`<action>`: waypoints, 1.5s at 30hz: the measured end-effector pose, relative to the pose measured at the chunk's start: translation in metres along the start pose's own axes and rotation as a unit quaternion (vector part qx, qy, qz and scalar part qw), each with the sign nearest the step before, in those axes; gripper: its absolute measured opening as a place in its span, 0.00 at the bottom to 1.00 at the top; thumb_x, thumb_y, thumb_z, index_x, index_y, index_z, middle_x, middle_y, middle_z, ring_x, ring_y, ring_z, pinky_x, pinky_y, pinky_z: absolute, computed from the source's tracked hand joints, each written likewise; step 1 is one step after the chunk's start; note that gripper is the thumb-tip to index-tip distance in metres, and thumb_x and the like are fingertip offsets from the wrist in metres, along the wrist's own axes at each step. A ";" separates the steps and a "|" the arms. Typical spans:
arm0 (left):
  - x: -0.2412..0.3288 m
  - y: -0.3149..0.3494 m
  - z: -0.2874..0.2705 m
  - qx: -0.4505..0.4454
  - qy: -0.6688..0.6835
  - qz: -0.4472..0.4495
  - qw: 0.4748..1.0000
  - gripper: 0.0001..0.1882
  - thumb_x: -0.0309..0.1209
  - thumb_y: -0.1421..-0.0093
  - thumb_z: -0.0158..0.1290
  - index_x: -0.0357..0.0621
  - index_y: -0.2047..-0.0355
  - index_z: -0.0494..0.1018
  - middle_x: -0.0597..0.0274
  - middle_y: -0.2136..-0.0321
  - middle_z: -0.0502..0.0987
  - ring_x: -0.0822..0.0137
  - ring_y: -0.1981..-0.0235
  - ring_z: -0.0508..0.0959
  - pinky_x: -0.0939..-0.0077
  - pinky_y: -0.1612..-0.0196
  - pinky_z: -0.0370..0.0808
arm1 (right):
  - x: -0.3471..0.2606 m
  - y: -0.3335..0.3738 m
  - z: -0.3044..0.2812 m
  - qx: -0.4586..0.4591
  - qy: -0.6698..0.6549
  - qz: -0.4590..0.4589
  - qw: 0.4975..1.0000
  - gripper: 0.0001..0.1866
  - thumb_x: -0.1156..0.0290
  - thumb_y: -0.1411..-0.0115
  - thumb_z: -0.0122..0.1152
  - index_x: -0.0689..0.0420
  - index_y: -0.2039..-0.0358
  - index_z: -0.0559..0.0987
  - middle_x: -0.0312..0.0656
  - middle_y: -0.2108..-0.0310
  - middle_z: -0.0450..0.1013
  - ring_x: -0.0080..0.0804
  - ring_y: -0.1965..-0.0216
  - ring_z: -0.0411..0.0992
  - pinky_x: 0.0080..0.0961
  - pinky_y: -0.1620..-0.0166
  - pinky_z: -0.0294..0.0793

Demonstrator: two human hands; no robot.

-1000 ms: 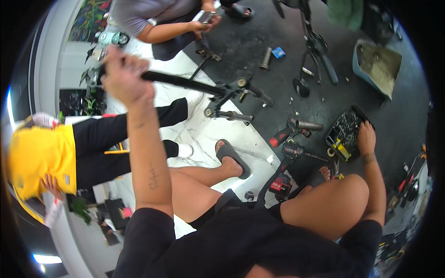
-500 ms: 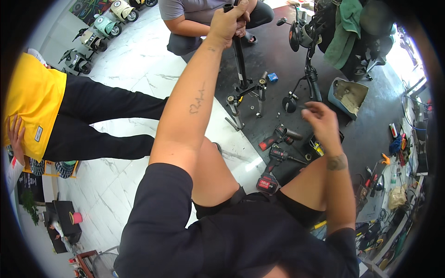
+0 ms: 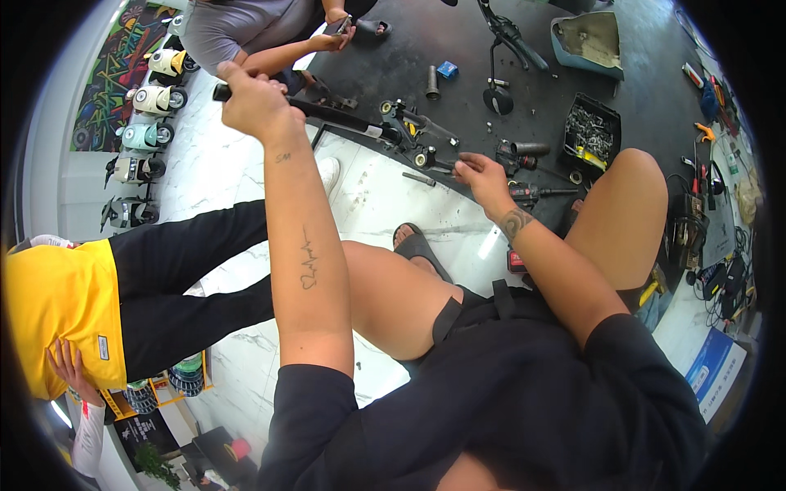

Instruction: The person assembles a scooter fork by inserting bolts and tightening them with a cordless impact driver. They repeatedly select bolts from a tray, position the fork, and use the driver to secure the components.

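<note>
My left hand (image 3: 260, 105) is wrapped around the upper end of the black tube of a scooter front fork (image 3: 348, 121), which lies tilted toward the left. Two short metal legs with round joints branch from its lower end, pointing right. Beside the tip of the nearer leg is my right hand (image 3: 485, 182), fingers pinched together; whatever they hold is too small to make out. Right of that hand lie a power drill (image 3: 530, 192) with a long bit and a second power tool (image 3: 524, 155), partly covered.
A black bin of screws (image 3: 591, 131) stands beyond my right knee, a blue-grey tub (image 3: 588, 42) farther back. A metal sleeve (image 3: 432, 82) and small blue box (image 3: 447, 69) lie on the dark mat. One person crouches with a phone (image 3: 344, 24); another in yellow (image 3: 65, 311) stands left.
The fork has swung from near upright to tilted left, with my left hand still around its tube. My right hand has come left to the fork's leg. The view has shifted too.
</note>
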State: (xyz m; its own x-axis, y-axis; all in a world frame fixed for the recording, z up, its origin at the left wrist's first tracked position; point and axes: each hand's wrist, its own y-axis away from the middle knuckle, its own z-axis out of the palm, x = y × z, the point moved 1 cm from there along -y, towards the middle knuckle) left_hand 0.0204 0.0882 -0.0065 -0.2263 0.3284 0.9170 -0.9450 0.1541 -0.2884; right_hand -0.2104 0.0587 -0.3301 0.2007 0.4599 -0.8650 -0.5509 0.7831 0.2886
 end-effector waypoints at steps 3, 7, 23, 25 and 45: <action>0.004 0.001 -0.021 0.016 -0.009 -0.012 1.000 0.24 0.47 0.29 0.53 0.36 0.72 0.69 0.65 0.83 0.66 0.74 0.87 0.62 0.75 0.80 0.64 | -0.005 -0.007 0.006 -0.028 0.035 -0.032 0.998 0.20 0.72 0.32 0.62 0.71 0.44 0.76 0.46 0.55 0.80 0.30 0.57 0.80 0.25 0.49 0.80; 0.000 -0.003 -0.051 0.012 0.013 -0.010 1.000 0.23 0.46 0.29 0.52 0.38 0.72 0.68 0.66 0.83 0.64 0.74 0.87 0.62 0.75 0.80 0.64 | -0.006 -0.014 0.019 -0.052 0.078 -0.061 0.994 0.19 0.70 0.36 0.67 0.68 0.48 0.81 0.45 0.57 0.83 0.28 0.57 0.81 0.24 0.51 0.80; -0.009 -0.017 -0.090 0.047 0.072 -0.007 0.996 0.20 0.39 0.32 0.56 0.35 0.73 0.68 0.64 0.83 0.64 0.72 0.85 0.60 0.73 0.79 0.62 | -0.007 -0.012 0.057 -0.101 0.269 -0.099 0.953 0.16 0.74 0.35 0.67 0.62 0.48 0.83 0.43 0.57 0.84 0.23 0.56 0.80 0.22 0.52 0.78; -0.011 -0.018 -0.090 0.050 0.079 0.000 0.996 0.23 0.40 0.34 0.56 0.32 0.78 0.71 0.62 0.84 0.68 0.74 0.86 0.65 0.79 0.82 0.62 | -0.007 -0.015 0.056 -0.104 0.297 -0.103 0.943 0.15 0.74 0.36 0.67 0.62 0.49 0.83 0.45 0.57 0.84 0.26 0.56 0.81 0.22 0.52 0.79; -0.008 -0.013 -0.077 0.056 0.070 0.001 0.996 0.19 0.36 0.36 0.57 0.32 0.77 0.70 0.62 0.83 0.68 0.74 0.85 0.65 0.79 0.80 0.64 | -0.027 -0.019 0.049 -0.124 0.478 -0.283 0.822 0.14 0.69 0.35 0.66 0.58 0.50 0.84 0.46 0.64 0.83 0.31 0.69 0.81 0.28 0.63 0.78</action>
State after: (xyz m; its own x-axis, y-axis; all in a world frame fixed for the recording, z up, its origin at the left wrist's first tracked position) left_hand 0.0523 0.1556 -0.0316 -0.1997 0.4557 0.8674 -0.9669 0.0517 -0.2498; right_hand -0.1653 0.0516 -0.2923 -0.1817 -0.5812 -0.7932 -0.7608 0.5941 -0.2610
